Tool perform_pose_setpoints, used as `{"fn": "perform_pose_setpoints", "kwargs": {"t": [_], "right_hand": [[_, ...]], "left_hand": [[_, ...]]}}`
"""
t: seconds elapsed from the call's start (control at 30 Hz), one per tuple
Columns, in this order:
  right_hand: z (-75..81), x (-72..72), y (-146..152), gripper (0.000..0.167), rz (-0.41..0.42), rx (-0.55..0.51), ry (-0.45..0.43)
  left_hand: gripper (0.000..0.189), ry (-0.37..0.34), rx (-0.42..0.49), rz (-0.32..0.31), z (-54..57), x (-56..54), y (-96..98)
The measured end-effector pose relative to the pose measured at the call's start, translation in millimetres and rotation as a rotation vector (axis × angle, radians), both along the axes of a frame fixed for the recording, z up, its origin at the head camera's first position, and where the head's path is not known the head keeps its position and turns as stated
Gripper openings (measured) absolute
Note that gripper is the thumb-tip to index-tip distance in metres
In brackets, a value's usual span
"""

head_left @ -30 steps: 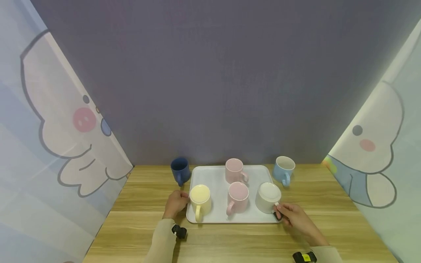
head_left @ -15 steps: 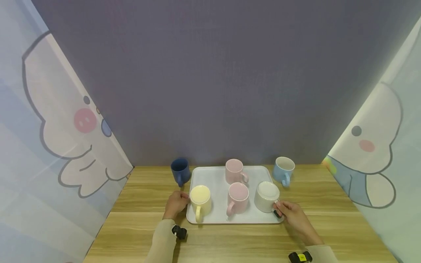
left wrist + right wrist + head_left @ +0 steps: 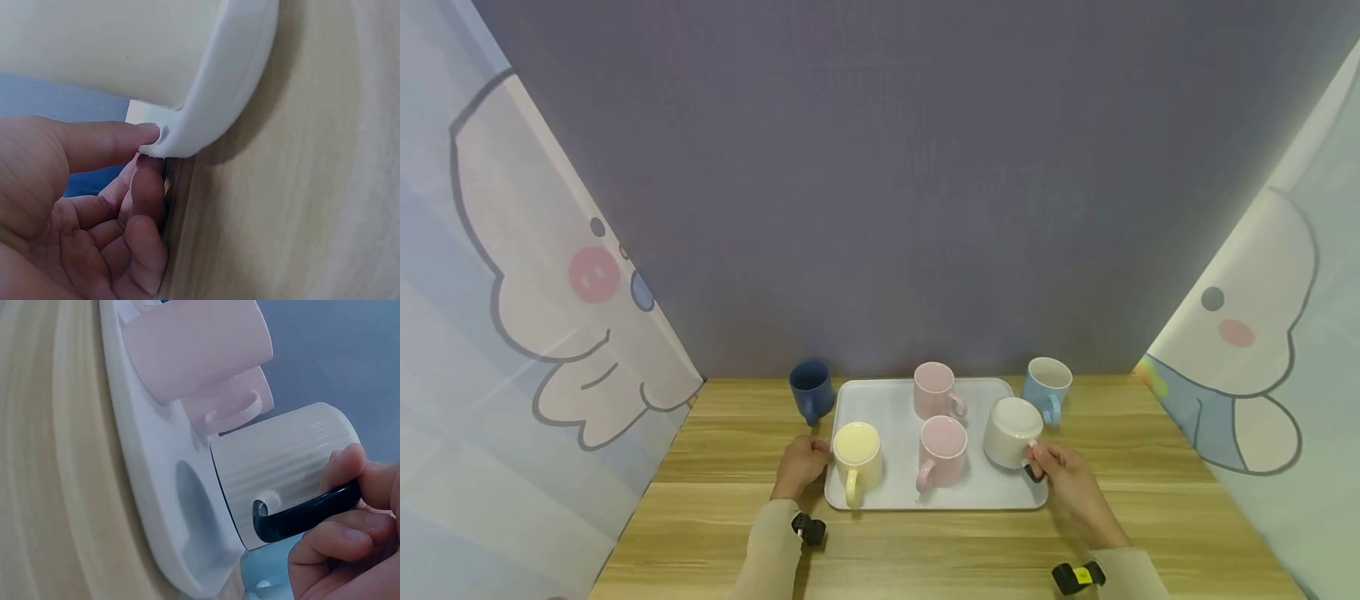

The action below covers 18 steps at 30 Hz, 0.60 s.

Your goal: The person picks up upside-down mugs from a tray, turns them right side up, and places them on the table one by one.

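My right hand (image 3: 1071,482) grips the black handle (image 3: 309,512) of a white ribbed mug (image 3: 1013,429), held upside down. The mug is up off the right part of a white tray (image 3: 895,492), with its shadow on the tray below in the right wrist view. At the tray's left edge my left hand (image 3: 802,463) pinches the rim, thumb (image 3: 119,139) on top and the other fingers curled beneath. Upside down on the tray stand a yellow mug (image 3: 859,450) near that hand and two pink mugs, one in front (image 3: 943,454) and one behind (image 3: 934,390).
A dark blue mug (image 3: 812,390) stands upright on the wooden table (image 3: 925,554) left of the tray. Beyond the right back corner is an upright light blue mug (image 3: 1047,388), close behind the white one. A grey wall (image 3: 910,208) rises at the table's back edge.
My right hand has raised the white mug from the tray's front right and carried it slightly toward the back. My left hand stays at the tray's edge.
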State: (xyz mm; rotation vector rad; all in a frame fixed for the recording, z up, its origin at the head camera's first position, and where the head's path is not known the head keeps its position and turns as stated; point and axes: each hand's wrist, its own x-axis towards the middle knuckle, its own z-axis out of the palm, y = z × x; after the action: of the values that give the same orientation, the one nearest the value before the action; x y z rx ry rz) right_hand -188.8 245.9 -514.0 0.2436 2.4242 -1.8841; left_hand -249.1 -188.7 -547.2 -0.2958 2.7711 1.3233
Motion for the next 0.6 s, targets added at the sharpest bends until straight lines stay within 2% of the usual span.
{"fn": "perform_pose_setpoints", "kwargs": {"t": [0.27, 0.6], "right_hand": [[8.5, -5.0, -3, 0.037, 0.012, 0.022, 0.027], [21.6, -14.4, -10, 0.036, 0.001, -0.036, 0.088]], "left_hand": [[0.014, -0.014, -0.004, 0.016, 0.8, 0.7, -0.6], [0.013, -0.007, -0.024, 0.019, 1.4, 0.4, 0.6]]}}
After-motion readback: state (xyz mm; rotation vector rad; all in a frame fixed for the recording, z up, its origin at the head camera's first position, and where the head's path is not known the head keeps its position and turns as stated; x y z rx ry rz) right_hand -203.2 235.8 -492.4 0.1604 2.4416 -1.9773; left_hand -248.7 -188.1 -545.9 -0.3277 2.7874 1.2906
